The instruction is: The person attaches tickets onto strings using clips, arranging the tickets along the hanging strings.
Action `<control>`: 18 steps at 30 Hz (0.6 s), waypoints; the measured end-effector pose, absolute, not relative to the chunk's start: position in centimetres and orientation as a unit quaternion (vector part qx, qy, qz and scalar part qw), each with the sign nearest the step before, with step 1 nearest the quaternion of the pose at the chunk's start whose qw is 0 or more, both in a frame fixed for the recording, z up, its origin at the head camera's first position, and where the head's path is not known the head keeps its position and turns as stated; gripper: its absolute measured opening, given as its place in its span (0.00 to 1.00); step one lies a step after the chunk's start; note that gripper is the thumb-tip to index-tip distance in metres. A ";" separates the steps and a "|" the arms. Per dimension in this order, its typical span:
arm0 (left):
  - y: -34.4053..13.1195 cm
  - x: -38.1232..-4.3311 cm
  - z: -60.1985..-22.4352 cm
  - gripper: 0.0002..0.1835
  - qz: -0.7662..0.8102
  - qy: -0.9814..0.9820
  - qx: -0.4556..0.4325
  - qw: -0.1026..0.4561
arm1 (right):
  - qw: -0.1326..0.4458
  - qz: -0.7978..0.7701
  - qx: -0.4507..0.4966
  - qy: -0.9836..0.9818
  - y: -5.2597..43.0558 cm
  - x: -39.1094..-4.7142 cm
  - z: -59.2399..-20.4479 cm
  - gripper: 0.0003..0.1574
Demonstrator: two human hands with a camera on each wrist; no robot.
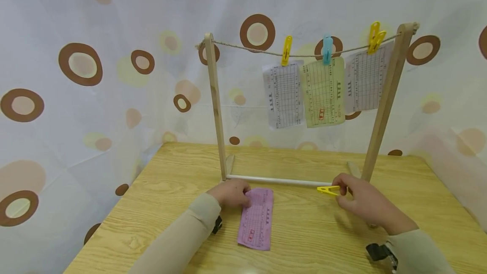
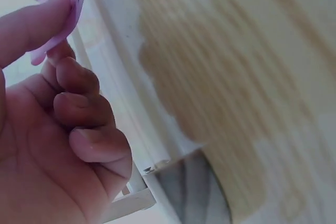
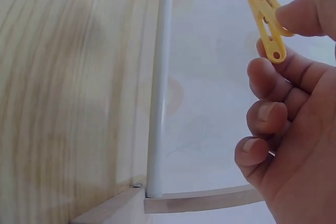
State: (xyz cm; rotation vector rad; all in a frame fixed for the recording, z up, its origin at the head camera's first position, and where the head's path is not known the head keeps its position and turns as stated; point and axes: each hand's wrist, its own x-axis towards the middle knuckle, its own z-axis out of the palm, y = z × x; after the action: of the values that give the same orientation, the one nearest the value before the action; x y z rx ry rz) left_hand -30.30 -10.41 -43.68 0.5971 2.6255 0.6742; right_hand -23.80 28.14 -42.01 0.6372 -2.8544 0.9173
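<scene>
A pink printed slip (image 1: 258, 223) with a red stamp lies over the table in the head view. My left hand (image 1: 233, 193) pinches its upper left edge between thumb and forefinger; the left wrist view shows the pink paper (image 2: 77, 3) bent at the fingertips. My right hand (image 1: 361, 202) holds a yellow clothespin (image 1: 328, 190) by its handle end, near the right foot of a wooden frame. In the right wrist view the thumb and forefinger grip this clothespin (image 3: 266, 22). Whether the slip's lower part touches the table, I cannot tell.
The frame's left post (image 1: 215, 109) and right post (image 1: 386, 105) carry a rope (image 1: 247, 49). White slips (image 1: 285, 96) and a yellow slip (image 1: 323, 94) hang from it by yellow pegs (image 1: 287, 50) and a blue peg (image 1: 327, 50). A white rod (image 1: 281, 180) joins the posts low down.
</scene>
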 end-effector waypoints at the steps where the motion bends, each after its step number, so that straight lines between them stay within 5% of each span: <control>1: -10.4 -30.3 -43.6 0.09 0.250 0.928 0.210 0.181 | 0.039 0.300 0.208 -0.930 28.1 -23.8 -41.9 0.13; 18: -10.1 -29.8 -42.4 0.03 0.335 0.911 0.213 0.113 | 0.058 0.311 0.211 -0.925 28.2 -23.5 -40.4 0.14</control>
State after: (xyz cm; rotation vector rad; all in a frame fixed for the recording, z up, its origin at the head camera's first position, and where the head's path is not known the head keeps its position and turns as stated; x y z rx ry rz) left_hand -29.80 -10.12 -42.39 0.6238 2.6729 0.9832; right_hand -23.46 28.18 -40.44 0.6393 -2.8042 0.9415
